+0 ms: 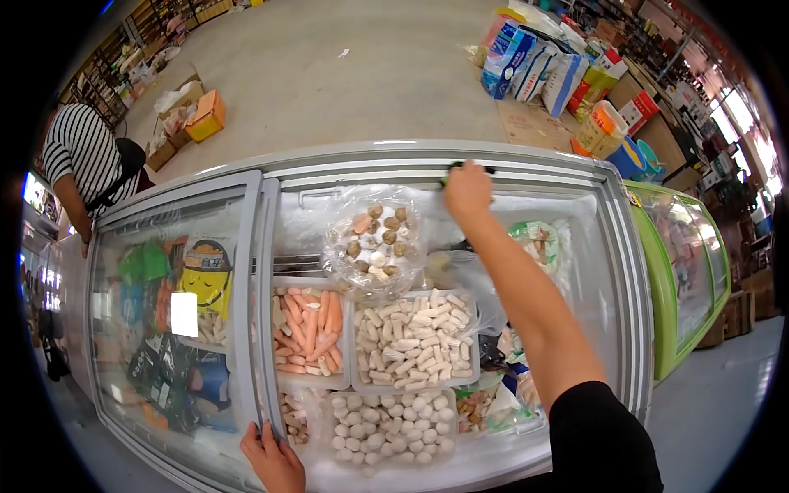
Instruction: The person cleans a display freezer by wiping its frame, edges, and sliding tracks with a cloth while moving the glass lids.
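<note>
A chest freezer point(394, 149) stands before me, its right side uncovered. My right hand point(468, 191) presses a dark, green-edged cloth point(488, 170) against the far rail; most of the cloth is hidden under the fingers. At the near edge, my left hand point(273, 462) has its fingers on the frame of the sliding glass lid point(251, 329). Inside lie a clear bag of brown and white balls point(378, 242), a tray of orange sticks point(311, 329), a tray of pale short rolls point(415, 338) and a tray of white balls point(393, 427).
Colourful packages point(205, 279) show through the closed left side. Frost lines the freezer walls. A green-framed freezer point(670, 279) adjoins at right. Sacks point(534, 70) and buckets point(600, 127) stand beyond. A person in a striped shirt point(90, 148) is at left, near cardboard boxes point(177, 119).
</note>
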The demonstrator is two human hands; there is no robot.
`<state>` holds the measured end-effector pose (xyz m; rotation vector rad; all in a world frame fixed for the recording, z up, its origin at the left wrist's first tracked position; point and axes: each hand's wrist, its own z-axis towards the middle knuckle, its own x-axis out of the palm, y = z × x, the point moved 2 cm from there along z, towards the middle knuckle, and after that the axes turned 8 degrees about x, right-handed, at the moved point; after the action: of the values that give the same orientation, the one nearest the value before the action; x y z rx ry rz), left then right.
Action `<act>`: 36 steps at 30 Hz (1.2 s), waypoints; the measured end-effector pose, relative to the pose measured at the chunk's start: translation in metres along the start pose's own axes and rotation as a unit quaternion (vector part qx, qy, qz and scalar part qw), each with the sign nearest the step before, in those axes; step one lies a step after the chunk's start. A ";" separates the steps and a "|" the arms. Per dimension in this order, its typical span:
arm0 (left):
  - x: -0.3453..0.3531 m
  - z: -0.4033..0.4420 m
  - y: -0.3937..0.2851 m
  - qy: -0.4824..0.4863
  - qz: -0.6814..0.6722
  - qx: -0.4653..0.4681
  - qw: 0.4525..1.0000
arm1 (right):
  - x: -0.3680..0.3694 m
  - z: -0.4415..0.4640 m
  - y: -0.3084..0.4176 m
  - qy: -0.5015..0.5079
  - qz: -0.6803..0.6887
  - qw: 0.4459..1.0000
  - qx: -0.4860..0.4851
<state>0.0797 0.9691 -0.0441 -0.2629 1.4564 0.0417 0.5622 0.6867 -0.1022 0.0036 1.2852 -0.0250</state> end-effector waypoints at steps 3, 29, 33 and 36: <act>-0.001 0.001 0.001 0.020 -0.026 -0.031 0.999 | -0.011 -0.009 0.079 0.007 0.011 0.999 -0.049; 0.002 -0.002 0.022 0.009 -0.132 -0.037 0.991 | -0.020 -0.022 0.273 -0.039 0.050 0.972 -0.225; 0.002 -0.002 0.027 0.001 -0.155 -0.039 0.987 | -0.014 -0.042 0.269 -0.119 0.196 0.947 -0.227; 0.003 -0.004 0.031 0.045 -0.131 -0.043 0.989 | -0.005 -0.046 0.274 -0.168 0.197 0.948 -0.183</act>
<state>0.0708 0.9980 -0.0525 -0.5296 1.5012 -0.1217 0.5224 0.9614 -0.1133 -0.0606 0.9137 0.5369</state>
